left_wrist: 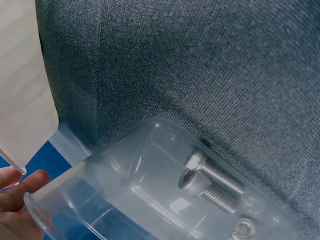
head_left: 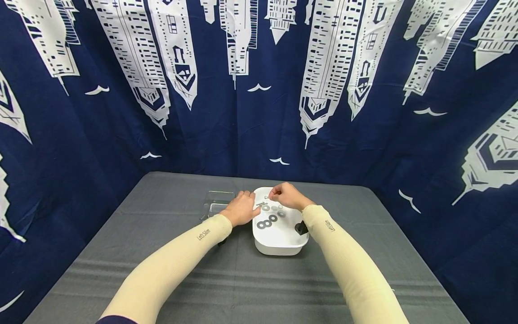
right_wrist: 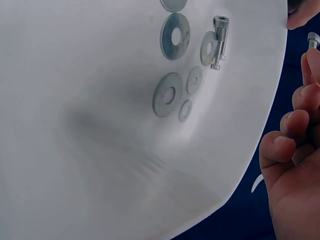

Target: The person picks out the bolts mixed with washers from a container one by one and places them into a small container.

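Note:
A white tray holds flat washers of several sizes. Next to the washers lie socket-head bolts, bunched together near the tray's side. At the far end of the tray, my right hand pinches a small socket-head bolt between thumb and fingertips, its head poking out. My left hand grips the tray's left rim, with the thumb over the edge; its fingers are only partly visible in the left wrist view.
Left of the tray, behind my left hand, stand clear plastic bins. One clear bin contains thick socket-head bolts and another small metal piece. Grey cloth covers the table, and a blue patterned curtain hangs behind it.

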Available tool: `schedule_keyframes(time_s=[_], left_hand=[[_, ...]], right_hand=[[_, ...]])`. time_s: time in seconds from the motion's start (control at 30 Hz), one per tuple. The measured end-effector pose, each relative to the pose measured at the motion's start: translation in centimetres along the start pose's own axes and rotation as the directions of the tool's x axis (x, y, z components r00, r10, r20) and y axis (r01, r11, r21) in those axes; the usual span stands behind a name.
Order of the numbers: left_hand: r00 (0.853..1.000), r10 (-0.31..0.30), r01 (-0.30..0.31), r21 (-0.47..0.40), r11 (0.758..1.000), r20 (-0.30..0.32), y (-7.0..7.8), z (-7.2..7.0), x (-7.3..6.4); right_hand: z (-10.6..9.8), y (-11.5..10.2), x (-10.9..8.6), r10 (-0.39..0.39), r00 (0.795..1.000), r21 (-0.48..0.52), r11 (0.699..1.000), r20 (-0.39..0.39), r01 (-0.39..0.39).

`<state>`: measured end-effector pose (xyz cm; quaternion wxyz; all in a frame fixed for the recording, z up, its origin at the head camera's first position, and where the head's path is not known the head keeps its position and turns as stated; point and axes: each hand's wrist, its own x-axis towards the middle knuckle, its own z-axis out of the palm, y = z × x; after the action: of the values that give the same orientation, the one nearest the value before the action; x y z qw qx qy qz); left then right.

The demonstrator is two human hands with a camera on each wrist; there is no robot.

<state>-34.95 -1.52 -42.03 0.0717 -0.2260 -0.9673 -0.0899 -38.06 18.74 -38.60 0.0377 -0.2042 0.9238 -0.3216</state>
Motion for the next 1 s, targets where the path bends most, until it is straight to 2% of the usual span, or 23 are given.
schedule_keyframes(time_s=[0.23,0.43,0.67,0.9,1.0], left_hand=[[0.999,0.019,-0.018,0.038,0.999,-0.032,-0.3,0.0,0.1],[0.997,0.037,-0.031,0.099,0.995,-0.064,-0.5,-0.1,0.1],[0.999,0.014,-0.009,0.109,0.994,-0.046,-0.6,-0.6,-0.1],[0.998,-0.015,0.022,0.119,0.993,-0.059,-1.1,-1.1,-0.2],[0.999,-0.03,0.036,0.125,0.992,-0.043,-1.4,-1.3,-0.3]], right_hand=[[-0.5,-0.7,0.1,-0.044,0.999,-0.009,0.999,-0.023,0.044],[-1.0,-1.2,0.1,-0.039,0.998,-0.004,0.999,-0.052,0.038],[-1.1,-1.6,0.6,-0.036,0.997,-0.01,0.999,-0.063,0.035],[-1.3,-1.9,1.0,-0.031,0.998,-0.006,1.0,-0.048,0.03],[-1.2,-2.0,1.2,-0.024,0.999,-0.001,1.0,-0.037,0.024]])
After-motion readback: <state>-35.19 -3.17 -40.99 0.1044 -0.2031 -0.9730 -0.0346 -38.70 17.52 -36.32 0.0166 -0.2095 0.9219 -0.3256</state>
